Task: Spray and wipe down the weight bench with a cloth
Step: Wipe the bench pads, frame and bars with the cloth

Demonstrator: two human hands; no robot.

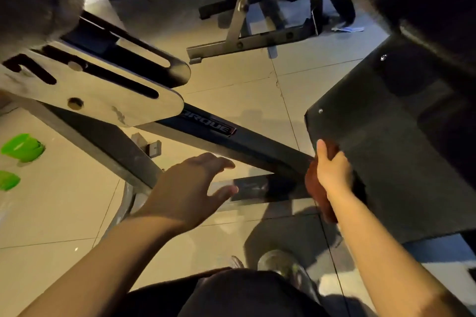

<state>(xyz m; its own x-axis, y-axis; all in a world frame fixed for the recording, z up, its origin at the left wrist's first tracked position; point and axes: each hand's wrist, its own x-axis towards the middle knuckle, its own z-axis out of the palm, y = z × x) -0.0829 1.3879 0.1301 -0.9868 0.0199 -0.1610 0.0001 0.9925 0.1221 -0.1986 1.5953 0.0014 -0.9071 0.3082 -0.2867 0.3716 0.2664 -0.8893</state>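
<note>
The weight bench (pixel 401 152) filled the view, its dark padded board rising to the right of both hands and its black frame bar (pixel 231 141) running just beyond the fingertips of the left hand (pixel 190 188). A silver slotted bracket (pixel 103 90) sat above and left of that hand. The left hand hovered over the tiled floor (pixel 64 213), fingers spread and holding nothing. The right hand (pixel 332 170) gripped a reddish-brown cloth (pixel 319 193) against the board's lower left edge. Two green objects (pixel 23 148) lay on the floor far left of the hands.
</note>
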